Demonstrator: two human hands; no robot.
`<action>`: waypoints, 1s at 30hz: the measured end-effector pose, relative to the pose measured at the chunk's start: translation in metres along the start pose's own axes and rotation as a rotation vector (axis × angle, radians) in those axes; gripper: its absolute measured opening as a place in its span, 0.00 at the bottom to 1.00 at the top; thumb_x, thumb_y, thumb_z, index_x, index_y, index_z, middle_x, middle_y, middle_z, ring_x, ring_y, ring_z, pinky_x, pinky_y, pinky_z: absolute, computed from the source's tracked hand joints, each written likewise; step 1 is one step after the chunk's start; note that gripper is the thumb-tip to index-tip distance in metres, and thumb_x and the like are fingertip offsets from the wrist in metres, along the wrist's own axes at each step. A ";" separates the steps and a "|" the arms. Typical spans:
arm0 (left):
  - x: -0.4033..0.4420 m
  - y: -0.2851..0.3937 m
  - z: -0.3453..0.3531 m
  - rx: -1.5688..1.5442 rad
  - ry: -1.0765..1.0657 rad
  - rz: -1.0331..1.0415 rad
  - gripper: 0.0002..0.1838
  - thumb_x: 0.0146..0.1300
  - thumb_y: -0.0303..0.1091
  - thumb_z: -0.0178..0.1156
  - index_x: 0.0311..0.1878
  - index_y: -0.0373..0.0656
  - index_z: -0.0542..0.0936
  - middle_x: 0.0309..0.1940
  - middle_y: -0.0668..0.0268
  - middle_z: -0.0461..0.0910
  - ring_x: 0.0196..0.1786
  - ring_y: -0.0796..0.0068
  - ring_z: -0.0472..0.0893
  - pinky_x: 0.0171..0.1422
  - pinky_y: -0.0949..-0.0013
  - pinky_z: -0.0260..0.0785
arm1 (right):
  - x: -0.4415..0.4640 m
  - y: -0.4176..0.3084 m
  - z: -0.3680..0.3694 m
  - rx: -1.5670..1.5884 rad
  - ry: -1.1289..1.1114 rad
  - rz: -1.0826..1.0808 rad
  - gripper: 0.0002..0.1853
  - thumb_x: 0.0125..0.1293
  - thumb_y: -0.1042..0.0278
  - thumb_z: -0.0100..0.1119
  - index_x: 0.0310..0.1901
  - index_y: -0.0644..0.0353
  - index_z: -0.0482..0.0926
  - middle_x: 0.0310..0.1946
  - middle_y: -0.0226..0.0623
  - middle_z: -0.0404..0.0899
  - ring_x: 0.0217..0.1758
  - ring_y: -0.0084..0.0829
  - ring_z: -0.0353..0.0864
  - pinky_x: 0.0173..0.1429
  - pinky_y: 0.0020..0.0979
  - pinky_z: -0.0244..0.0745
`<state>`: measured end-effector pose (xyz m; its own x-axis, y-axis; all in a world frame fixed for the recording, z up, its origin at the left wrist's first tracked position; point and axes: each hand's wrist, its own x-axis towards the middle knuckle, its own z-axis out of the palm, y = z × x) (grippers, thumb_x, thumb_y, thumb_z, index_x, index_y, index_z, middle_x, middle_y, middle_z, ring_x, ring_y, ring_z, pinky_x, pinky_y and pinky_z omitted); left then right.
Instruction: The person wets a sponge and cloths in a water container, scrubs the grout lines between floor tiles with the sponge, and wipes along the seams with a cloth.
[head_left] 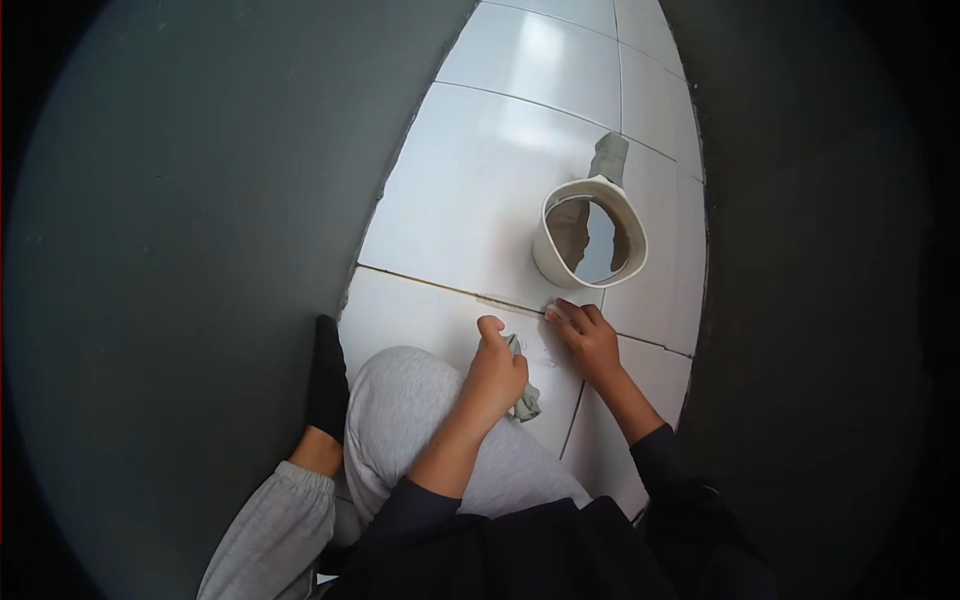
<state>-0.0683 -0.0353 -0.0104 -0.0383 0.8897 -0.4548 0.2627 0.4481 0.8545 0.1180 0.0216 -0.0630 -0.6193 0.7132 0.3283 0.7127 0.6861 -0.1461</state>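
Observation:
My left hand point(496, 372) is closed around a crumpled grey-green cloth point(527, 402), which hangs below the fingers above the white tiles. My right hand point(592, 342) is pressed down at a tile joint, its fingers pinched together on a small pale thing point(552, 312) that is too small to name. Just beyond that hand stands an off-white tub point(546, 262) with dark water-like liquid in it, reflecting light. Behind the tub's far rim a grey-green piece point(610, 158) sticks out; whether it is a handle or a cloth I cannot tell.
White glossy floor tiles point(470, 150) with dark joints run away from me between a dark grey surface on the left point(200, 200) and another on the right point(800, 250). A brownish stain point(505, 303) marks one joint. My grey-trousered knee point(405, 395) and black-socked foot point(328, 375) are at the left.

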 end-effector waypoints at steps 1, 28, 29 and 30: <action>0.001 -0.001 0.001 -0.008 0.011 0.006 0.23 0.55 0.19 0.49 0.52 0.32 0.52 0.44 0.30 0.68 0.45 0.36 0.76 0.50 0.50 0.67 | 0.013 -0.012 0.007 0.018 0.017 -0.010 0.20 0.47 0.76 0.57 0.46 0.57 0.81 0.49 0.34 0.78 0.39 0.32 0.76 0.40 0.29 0.78; -0.005 -0.002 -0.012 -0.002 0.085 -0.013 0.24 0.55 0.19 0.50 0.52 0.34 0.52 0.42 0.31 0.69 0.43 0.36 0.76 0.48 0.50 0.67 | 0.043 -0.023 0.022 0.135 -0.010 -0.097 0.19 0.50 0.74 0.55 0.47 0.55 0.80 0.50 0.30 0.78 0.40 0.31 0.75 0.42 0.30 0.77; -0.004 -0.001 -0.011 -0.008 0.084 -0.013 0.24 0.55 0.19 0.50 0.52 0.34 0.52 0.42 0.31 0.69 0.43 0.36 0.76 0.48 0.50 0.67 | 0.027 -0.011 0.012 0.113 -0.003 -0.067 0.19 0.50 0.74 0.55 0.46 0.53 0.80 0.50 0.32 0.78 0.39 0.32 0.76 0.42 0.31 0.76; -0.003 -0.001 -0.010 -0.010 0.068 -0.017 0.24 0.55 0.19 0.50 0.52 0.34 0.52 0.41 0.32 0.69 0.42 0.37 0.76 0.48 0.50 0.68 | 0.010 0.001 0.002 0.076 0.013 -0.047 0.19 0.49 0.74 0.56 0.46 0.53 0.81 0.49 0.32 0.79 0.39 0.31 0.77 0.42 0.31 0.76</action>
<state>-0.0778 -0.0376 -0.0073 -0.1081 0.8858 -0.4512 0.2516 0.4635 0.8496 0.1123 0.0298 -0.0618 -0.6469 0.6784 0.3484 0.6556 0.7280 -0.2002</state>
